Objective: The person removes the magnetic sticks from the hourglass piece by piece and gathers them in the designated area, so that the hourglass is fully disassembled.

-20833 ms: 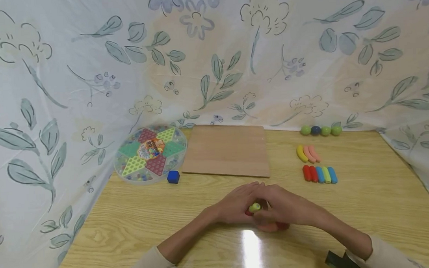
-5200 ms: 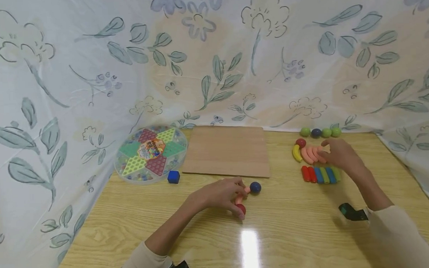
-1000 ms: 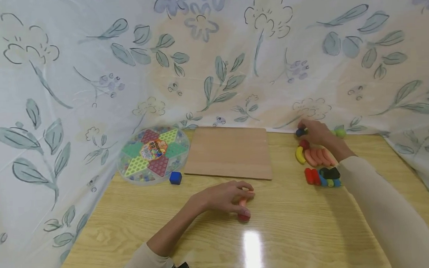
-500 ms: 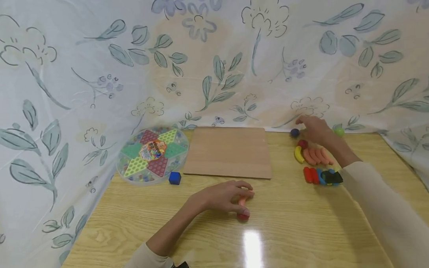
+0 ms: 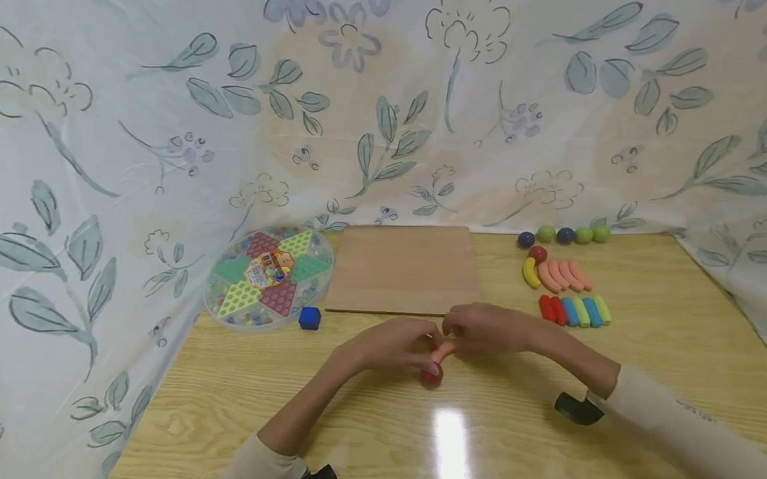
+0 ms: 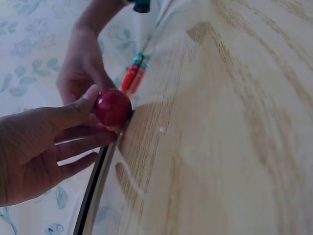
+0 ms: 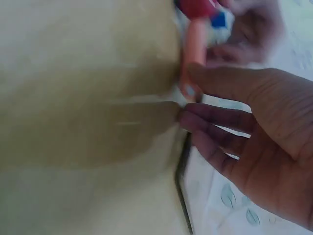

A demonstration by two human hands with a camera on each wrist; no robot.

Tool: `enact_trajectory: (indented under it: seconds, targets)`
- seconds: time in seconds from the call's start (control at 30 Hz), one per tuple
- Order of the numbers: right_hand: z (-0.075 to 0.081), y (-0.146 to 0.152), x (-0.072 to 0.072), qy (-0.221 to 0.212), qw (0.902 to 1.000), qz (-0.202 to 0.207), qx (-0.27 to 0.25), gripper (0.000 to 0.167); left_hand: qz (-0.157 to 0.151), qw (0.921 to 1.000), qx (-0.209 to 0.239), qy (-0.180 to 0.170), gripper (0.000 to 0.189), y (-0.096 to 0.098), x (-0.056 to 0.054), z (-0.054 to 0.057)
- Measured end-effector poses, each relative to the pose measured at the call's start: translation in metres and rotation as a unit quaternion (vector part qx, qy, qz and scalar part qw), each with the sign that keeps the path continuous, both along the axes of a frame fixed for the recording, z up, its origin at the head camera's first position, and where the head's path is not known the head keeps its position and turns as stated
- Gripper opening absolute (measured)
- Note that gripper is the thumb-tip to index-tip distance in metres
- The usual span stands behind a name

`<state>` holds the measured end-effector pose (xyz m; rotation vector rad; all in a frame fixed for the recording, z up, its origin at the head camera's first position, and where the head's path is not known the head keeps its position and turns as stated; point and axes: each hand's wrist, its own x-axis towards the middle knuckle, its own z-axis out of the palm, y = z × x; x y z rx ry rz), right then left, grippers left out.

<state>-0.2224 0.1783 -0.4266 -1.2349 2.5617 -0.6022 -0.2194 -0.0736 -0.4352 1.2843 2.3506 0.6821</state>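
Note:
In the head view my left hand [image 5: 393,345] pinches a red ball [image 5: 432,377] between thumb and fingers, just above the table at front centre. A curved pink stick [image 5: 444,349] joins onto this ball. My right hand [image 5: 497,328] pinches the stick's far end, thumb on one side and fingertips on the other. The left wrist view shows the red ball [image 6: 113,108] large at the left thumb's tip. In the right wrist view the pink stick [image 7: 195,41] runs down from the ball, and a small greyish spot marks its end.
Green and dark blue balls [image 5: 565,236] line the back right. Before them lie a red ball [image 5: 537,254], a yellow curved stick [image 5: 530,273], pink curved sticks [image 5: 562,275] and short straight sticks [image 5: 571,312]. A wooden board [image 5: 402,269], checkers set [image 5: 269,277] and blue cube [image 5: 309,318] lie farther left.
My right hand has let go of the dark blue ball at the row's left end and come back to centre, where it grips the pink stick. The left hand keeps its hold.

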Motion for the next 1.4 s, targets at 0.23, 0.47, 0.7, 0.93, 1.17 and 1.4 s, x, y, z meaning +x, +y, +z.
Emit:
enact_trajectory:
  seconds: [0.23, 0.47, 0.7, 0.93, 1.17, 1.4]
  targets:
    - [-0.008, -0.005, 0.015, 0.037, 0.9992, -0.018, 0.001, 0.011, -0.026, 0.9996, 0.003, 0.012, 0.029, -0.001, -0.001, 0.000]
    - [-0.007, -0.005, 0.024, 0.062, 0.9979, -0.017, 0.007, 0.012, -0.037, 0.9993, -0.002, -0.002, 0.036, -0.001, 0.002, 0.002]
    - [0.001, -0.005, 0.032, 0.068, 0.9974, -0.018, 0.017, 0.010, -0.044, 0.9989, -0.008, -0.009, 0.034, 0.000, 0.004, 0.002]
    - [0.004, -0.004, 0.032, 0.068, 0.9968, -0.015, 0.040, 0.009, -0.058, 0.9982, -0.017, -0.005, 0.035, 0.001, 0.005, 0.004]
    - [0.005, 0.005, 0.034, 0.080, 0.9953, -0.020, 0.052, 0.011, -0.083, 0.9962, -0.022, 0.015, 0.034, 0.002, 0.005, 0.005]
    - [0.023, 0.040, 0.033, 0.095, 0.9912, -0.092, 0.010, 0.013, -0.065, 0.9976, 0.012, 0.018, 0.023, 0.009, -0.002, 0.021]
